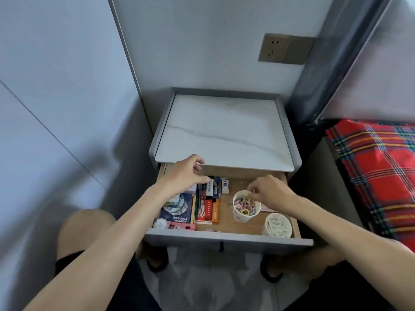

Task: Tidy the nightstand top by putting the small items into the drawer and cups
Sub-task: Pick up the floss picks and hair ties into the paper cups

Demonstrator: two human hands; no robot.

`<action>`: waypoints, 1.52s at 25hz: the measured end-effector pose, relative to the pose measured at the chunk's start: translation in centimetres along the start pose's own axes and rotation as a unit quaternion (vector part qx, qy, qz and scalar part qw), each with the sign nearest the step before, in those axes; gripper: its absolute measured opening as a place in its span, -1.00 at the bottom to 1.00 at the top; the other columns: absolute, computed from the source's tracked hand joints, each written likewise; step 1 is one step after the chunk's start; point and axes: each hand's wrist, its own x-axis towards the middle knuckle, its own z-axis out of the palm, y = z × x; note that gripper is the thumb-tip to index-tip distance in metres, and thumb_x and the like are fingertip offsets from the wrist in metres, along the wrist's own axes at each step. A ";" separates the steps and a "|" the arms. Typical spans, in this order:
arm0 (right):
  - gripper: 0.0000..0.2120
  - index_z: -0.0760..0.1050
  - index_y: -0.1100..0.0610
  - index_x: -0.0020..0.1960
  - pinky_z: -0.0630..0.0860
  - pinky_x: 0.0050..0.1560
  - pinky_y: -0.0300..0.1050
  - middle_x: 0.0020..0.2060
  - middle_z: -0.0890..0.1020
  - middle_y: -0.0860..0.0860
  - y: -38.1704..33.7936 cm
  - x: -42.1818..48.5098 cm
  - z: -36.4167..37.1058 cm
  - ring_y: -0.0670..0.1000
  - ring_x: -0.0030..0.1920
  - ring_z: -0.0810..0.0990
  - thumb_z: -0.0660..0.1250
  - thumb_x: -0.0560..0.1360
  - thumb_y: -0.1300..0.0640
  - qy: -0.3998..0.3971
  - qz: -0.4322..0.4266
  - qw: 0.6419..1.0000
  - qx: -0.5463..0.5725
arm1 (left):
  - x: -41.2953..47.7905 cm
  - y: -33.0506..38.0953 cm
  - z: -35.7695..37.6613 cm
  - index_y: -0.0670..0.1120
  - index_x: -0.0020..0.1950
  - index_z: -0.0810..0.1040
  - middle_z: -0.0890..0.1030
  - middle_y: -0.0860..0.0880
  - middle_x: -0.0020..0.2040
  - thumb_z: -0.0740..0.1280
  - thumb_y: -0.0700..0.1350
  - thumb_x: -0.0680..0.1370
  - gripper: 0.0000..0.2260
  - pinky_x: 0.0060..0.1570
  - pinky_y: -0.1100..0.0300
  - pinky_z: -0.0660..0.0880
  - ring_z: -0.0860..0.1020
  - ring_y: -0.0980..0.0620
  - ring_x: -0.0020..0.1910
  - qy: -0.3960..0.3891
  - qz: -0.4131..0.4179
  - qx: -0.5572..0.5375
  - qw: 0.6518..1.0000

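The nightstand's white marble top (224, 131) carries nothing. Below it the wooden drawer (229, 239) is pulled open. Its left half holds packed boxes, cards and lighters (202, 205). A white cup of coloured hair ties (246, 206) stands in the drawer's right half, and a second white cup of white clips (278, 225) stands at the front right corner. My left hand (186, 173) hovers over the drawer's back left, fingers curled, thumb touching a small dark item there. My right hand (269, 194) pinches a small hair tie over the first cup's rim.
A bed with a red plaid blanket (381, 176) lies on the right. The wall socket (274, 49) is above the nightstand. Grey wall panels close in on the left. My knees and sandalled feet are under the drawer front.
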 end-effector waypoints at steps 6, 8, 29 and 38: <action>-0.78 0.67 -0.02 0.07 0.59 -0.25 -0.15 -0.11 0.69 0.01 2.3 -1.6 5.8 -0.01 -0.22 0.65 0.31 0.55 -0.06 -0.013 0.037 0.999 -0.002 | -0.5 0.5 1.1 0.02 0.33 0.44 0.55 0.04 0.16 0.43 0.05 0.54 -0.60 -0.21 0.34 0.43 0.57 0.07 0.10 -0.008 -0.017 -0.013 1.000; -0.77 0.67 -0.01 0.06 0.60 -0.25 -0.15 -0.13 0.70 0.01 2.5 -1.6 6.6 -0.01 -0.23 0.65 0.29 0.56 -0.06 -0.021 0.032 0.999 -0.007 | -0.2 0.5 1.3 0.02 0.32 0.44 0.55 0.04 0.16 0.43 0.05 0.54 -0.61 -0.24 0.35 0.41 0.59 0.03 0.09 -0.010 -0.021 -0.011 1.000; -0.90 0.42 -0.01 -0.20 0.21 -0.36 -0.23 -0.27 0.50 -0.09 -2.7 -3.4 3.0 0.01 -0.21 0.47 0.29 0.47 0.04 -0.058 -0.139 0.986 -0.072 | 1.1 0.3 1.1 0.01 0.26 0.48 0.61 0.05 0.10 0.38 0.04 0.57 -0.70 -0.20 0.29 0.40 0.54 0.19 -0.04 0.005 -0.043 -0.005 0.999; -0.75 0.51 0.18 0.06 0.49 -0.21 -0.01 -0.05 0.65 0.16 -2.9 2.0 3.6 0.20 -0.07 0.64 0.16 0.58 0.04 0.059 -0.098 0.983 -0.144 | 2.3 -0.2 0.4 0.01 0.19 0.54 0.63 0.07 0.02 0.39 0.06 0.55 -0.74 0.06 0.12 0.54 0.64 0.08 -0.03 0.029 -0.064 -0.002 0.998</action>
